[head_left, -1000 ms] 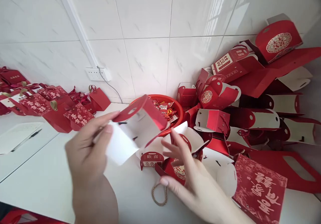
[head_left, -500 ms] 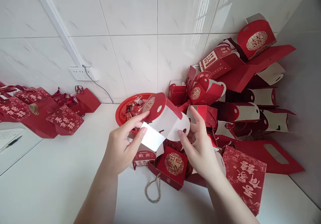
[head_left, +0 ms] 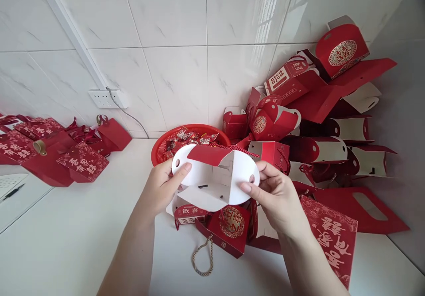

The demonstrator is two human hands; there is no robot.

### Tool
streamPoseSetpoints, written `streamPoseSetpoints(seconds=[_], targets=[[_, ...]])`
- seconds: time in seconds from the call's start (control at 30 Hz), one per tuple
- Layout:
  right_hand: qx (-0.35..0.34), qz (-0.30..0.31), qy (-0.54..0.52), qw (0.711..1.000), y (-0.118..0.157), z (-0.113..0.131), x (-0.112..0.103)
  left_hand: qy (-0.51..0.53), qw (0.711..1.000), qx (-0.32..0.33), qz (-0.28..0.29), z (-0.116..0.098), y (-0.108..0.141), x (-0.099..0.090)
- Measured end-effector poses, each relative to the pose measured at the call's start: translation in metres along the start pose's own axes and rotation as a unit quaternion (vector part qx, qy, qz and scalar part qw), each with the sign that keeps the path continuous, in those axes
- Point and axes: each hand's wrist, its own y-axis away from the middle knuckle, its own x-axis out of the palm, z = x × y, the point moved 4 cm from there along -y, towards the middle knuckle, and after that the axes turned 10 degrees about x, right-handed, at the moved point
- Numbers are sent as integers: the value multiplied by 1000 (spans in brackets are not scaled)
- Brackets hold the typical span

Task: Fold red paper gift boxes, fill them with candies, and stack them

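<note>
An unclosed cardboard gift box (head_left: 217,176) is held in the middle of the frame, its white inside turned toward the camera. Two rounded white end flaps spread left and right, each with a hole; a red panel folds along the far edge, a white flap points nearer, and small dark slots mark the inside. A red twisted cord (head_left: 244,150) shows behind its far right edge.

Just behind it stands the orange-red plastic basket (head_left: 156,152) of wrapped sweets. The crowded red boxes (head_left: 277,121) bound the right side, and a gold-lettered red box (head_left: 234,227) lies below; whether the held box touches it cannot be told. The widest stretch of white tabletop (head_left: 89,225) is at lower left.

The left hand (head_left: 164,185) pinches the left flap, thumb on the inner face; the right hand (head_left: 275,192) grips the right flap likewise. Both forearms rise from the bottom edge, angled inward.
</note>
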Motion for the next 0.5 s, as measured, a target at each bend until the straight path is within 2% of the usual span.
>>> streamPoseSetpoints(seconds=[0.1, 0.17, 0.3, 0.5], targets=[[62, 31, -44, 997, -6, -4, -4, 114, 991, -31, 56, 9, -9, 9], [88, 37, -58, 994, -8, -5, -6, 169, 981, -62, 74, 15, -14, 14], [99, 34, -56, 993, -9, -2, -7, 186, 975, -97, 77, 22, -17, 14], [76, 24, -58, 995, -9, 4, -11, 209, 973, -84, 49, 19, -18, 8]])
